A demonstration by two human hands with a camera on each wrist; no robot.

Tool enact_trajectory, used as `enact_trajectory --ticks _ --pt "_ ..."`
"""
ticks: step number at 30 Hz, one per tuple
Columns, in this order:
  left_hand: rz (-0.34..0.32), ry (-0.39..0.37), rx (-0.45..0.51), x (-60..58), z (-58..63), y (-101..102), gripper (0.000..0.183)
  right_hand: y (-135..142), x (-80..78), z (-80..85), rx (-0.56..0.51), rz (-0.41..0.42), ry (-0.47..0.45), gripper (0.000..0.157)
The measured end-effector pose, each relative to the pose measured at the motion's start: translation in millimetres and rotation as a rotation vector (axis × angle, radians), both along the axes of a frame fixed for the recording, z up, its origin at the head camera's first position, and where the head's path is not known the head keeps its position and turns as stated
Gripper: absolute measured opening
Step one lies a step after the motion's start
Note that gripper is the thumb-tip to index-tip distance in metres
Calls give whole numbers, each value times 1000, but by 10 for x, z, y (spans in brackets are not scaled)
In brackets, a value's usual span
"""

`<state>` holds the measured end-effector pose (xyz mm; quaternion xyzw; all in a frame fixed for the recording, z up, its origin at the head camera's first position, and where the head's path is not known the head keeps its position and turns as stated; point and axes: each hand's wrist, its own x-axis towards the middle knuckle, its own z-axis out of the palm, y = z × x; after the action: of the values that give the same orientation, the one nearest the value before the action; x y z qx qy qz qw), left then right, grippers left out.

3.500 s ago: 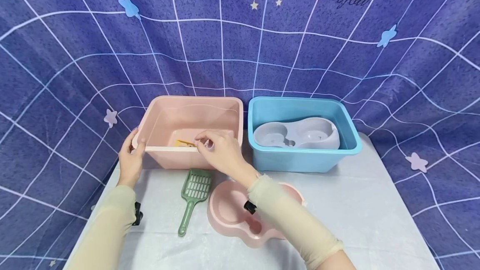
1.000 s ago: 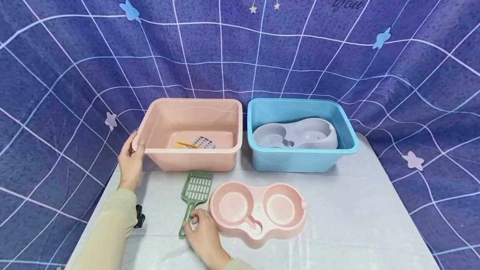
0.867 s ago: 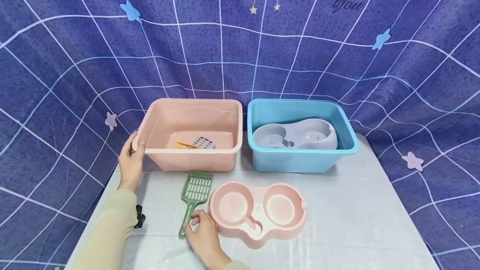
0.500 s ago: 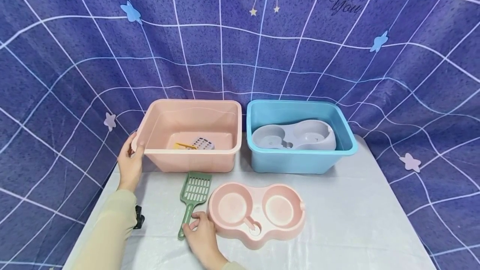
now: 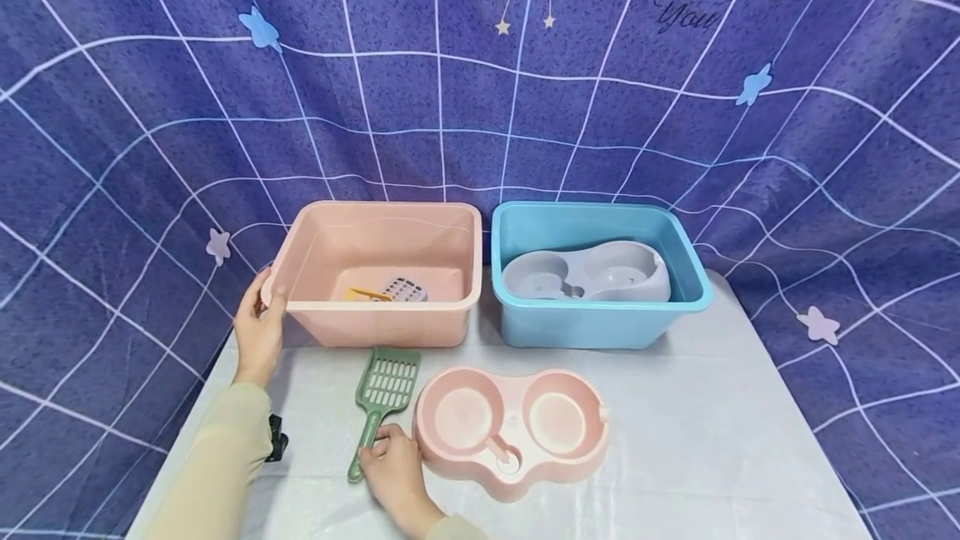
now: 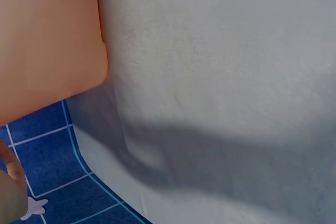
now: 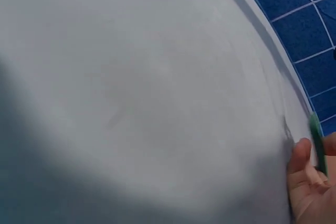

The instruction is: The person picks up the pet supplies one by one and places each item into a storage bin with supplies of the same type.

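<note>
My right hand (image 5: 396, 473) pinches the handle of a green slotted litter scoop (image 5: 367, 433), which lies on the table with its head toward the pink tub. In the right wrist view, thumb and fingers close on the scoop's green handle (image 7: 318, 145). At the pink tub's (image 5: 378, 326) front left corner, my left hand (image 5: 258, 340) holds the rim, its thumb at the near side. Inside that tub are a greyish slotted scoop (image 5: 408, 289) and a yellow item (image 5: 366, 294), both partly hidden by the front wall.
Right of the scoop sits a pink double pet bowl (image 5: 514, 407), close to my right hand. A blue tub (image 5: 581, 327) stands beside the pink one, holding a grey double bowl (image 5: 587, 263). A purple gridded curtain (image 5: 480, 90) hangs behind the table.
My right hand has come out of the pink tub and down to the green scoop's handle. Lately the scoop has shifted slightly left and nearer. My left hand has kept its place.
</note>
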<state>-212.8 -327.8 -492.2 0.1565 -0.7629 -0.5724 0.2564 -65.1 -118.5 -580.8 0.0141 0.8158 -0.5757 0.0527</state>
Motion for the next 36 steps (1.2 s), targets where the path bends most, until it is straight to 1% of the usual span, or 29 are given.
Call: enact_trajectory --ticks 3,7,11,14,19,23,27,30,34,36 --pt "-2 -3 -1 1 -9 3 45 15 30 8 -56 -16 -10 19" --pt "-5 3 2 -2 -9 7 46 33 64 15 -81 -16 9 20" --pt "-12 7 23 -4 -24 18 46 54 94 3 -79 10 18 23" --pt "-16 6 44 -9 -43 20 46 73 109 -3 -85 37 1 25" --pt "-19 12 50 -22 -42 3 46 83 116 38 -109 70 2 28" --pt "-20 5 41 3 19 18 46 77 119 87 -109 91 17 29" --pt "-35 -3 62 69 151 90 46 89 129 128 -95 120 40 31" --pt "-56 8 123 97 213 131 46 113 154 150 -83 149 55 34" --pt "-71 30 195 95 230 148 45 141 202 168 -110 198 69 36" --pt "-75 31 214 91 239 152 45 152 224 177 -138 226 82 36"
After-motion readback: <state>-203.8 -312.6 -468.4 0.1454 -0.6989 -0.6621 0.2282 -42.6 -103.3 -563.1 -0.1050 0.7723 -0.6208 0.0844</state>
